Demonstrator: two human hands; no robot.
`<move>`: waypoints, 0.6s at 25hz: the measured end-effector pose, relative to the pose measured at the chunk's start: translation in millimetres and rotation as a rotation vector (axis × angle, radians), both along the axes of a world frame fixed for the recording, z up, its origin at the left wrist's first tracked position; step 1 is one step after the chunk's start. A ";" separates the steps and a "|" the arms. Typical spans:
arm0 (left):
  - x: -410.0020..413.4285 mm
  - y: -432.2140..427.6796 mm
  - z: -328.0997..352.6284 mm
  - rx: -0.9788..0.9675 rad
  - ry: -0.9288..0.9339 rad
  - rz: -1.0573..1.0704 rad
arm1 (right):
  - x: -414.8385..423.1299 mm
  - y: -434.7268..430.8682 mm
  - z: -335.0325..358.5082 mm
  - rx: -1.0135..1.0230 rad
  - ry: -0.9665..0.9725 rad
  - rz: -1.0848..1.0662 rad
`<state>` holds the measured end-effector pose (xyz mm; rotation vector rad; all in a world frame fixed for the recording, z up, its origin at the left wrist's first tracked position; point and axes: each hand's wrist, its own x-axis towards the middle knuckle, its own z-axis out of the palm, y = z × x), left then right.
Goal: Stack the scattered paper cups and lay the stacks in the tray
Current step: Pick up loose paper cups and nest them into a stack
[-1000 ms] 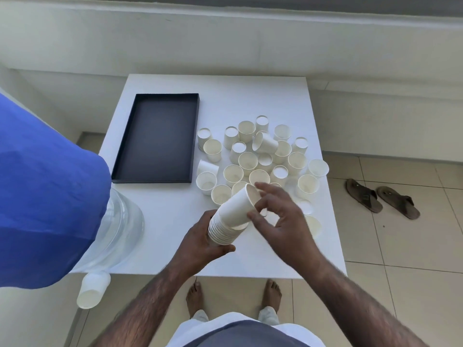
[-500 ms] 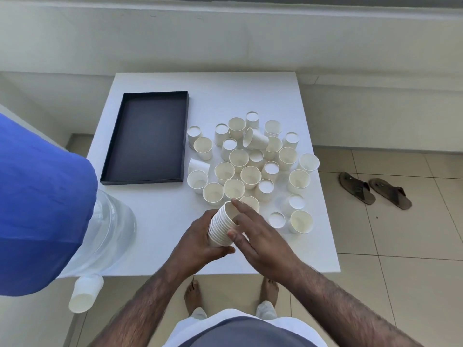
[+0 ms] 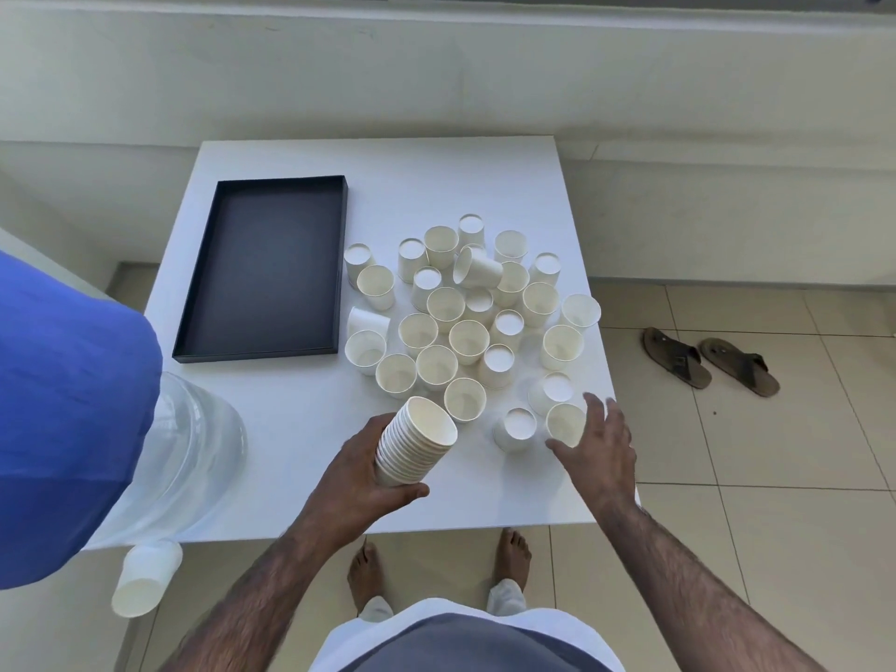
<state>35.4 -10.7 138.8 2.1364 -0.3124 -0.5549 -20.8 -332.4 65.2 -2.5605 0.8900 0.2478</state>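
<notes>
Near table edge, rt hand spread by cup

About twenty-seven loose paper cups, one stack, one tray, two sandals

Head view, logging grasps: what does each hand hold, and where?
The left hand grips the cup stack round its base end; the right hand holds nothing.
</notes>
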 end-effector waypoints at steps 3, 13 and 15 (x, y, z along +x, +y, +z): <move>-1.5 -0.3 -2.4 0.010 0.000 -0.007 | 5.5 -3.9 -12.8 0.053 -0.012 -0.019; 4.5 -0.8 -0.7 0.064 -0.015 -0.025 | 1.2 1.3 13.0 0.158 -0.166 -0.139; 5.7 -0.1 1.4 0.072 -0.021 -0.034 | -4.0 6.8 46.5 0.311 -0.362 -0.224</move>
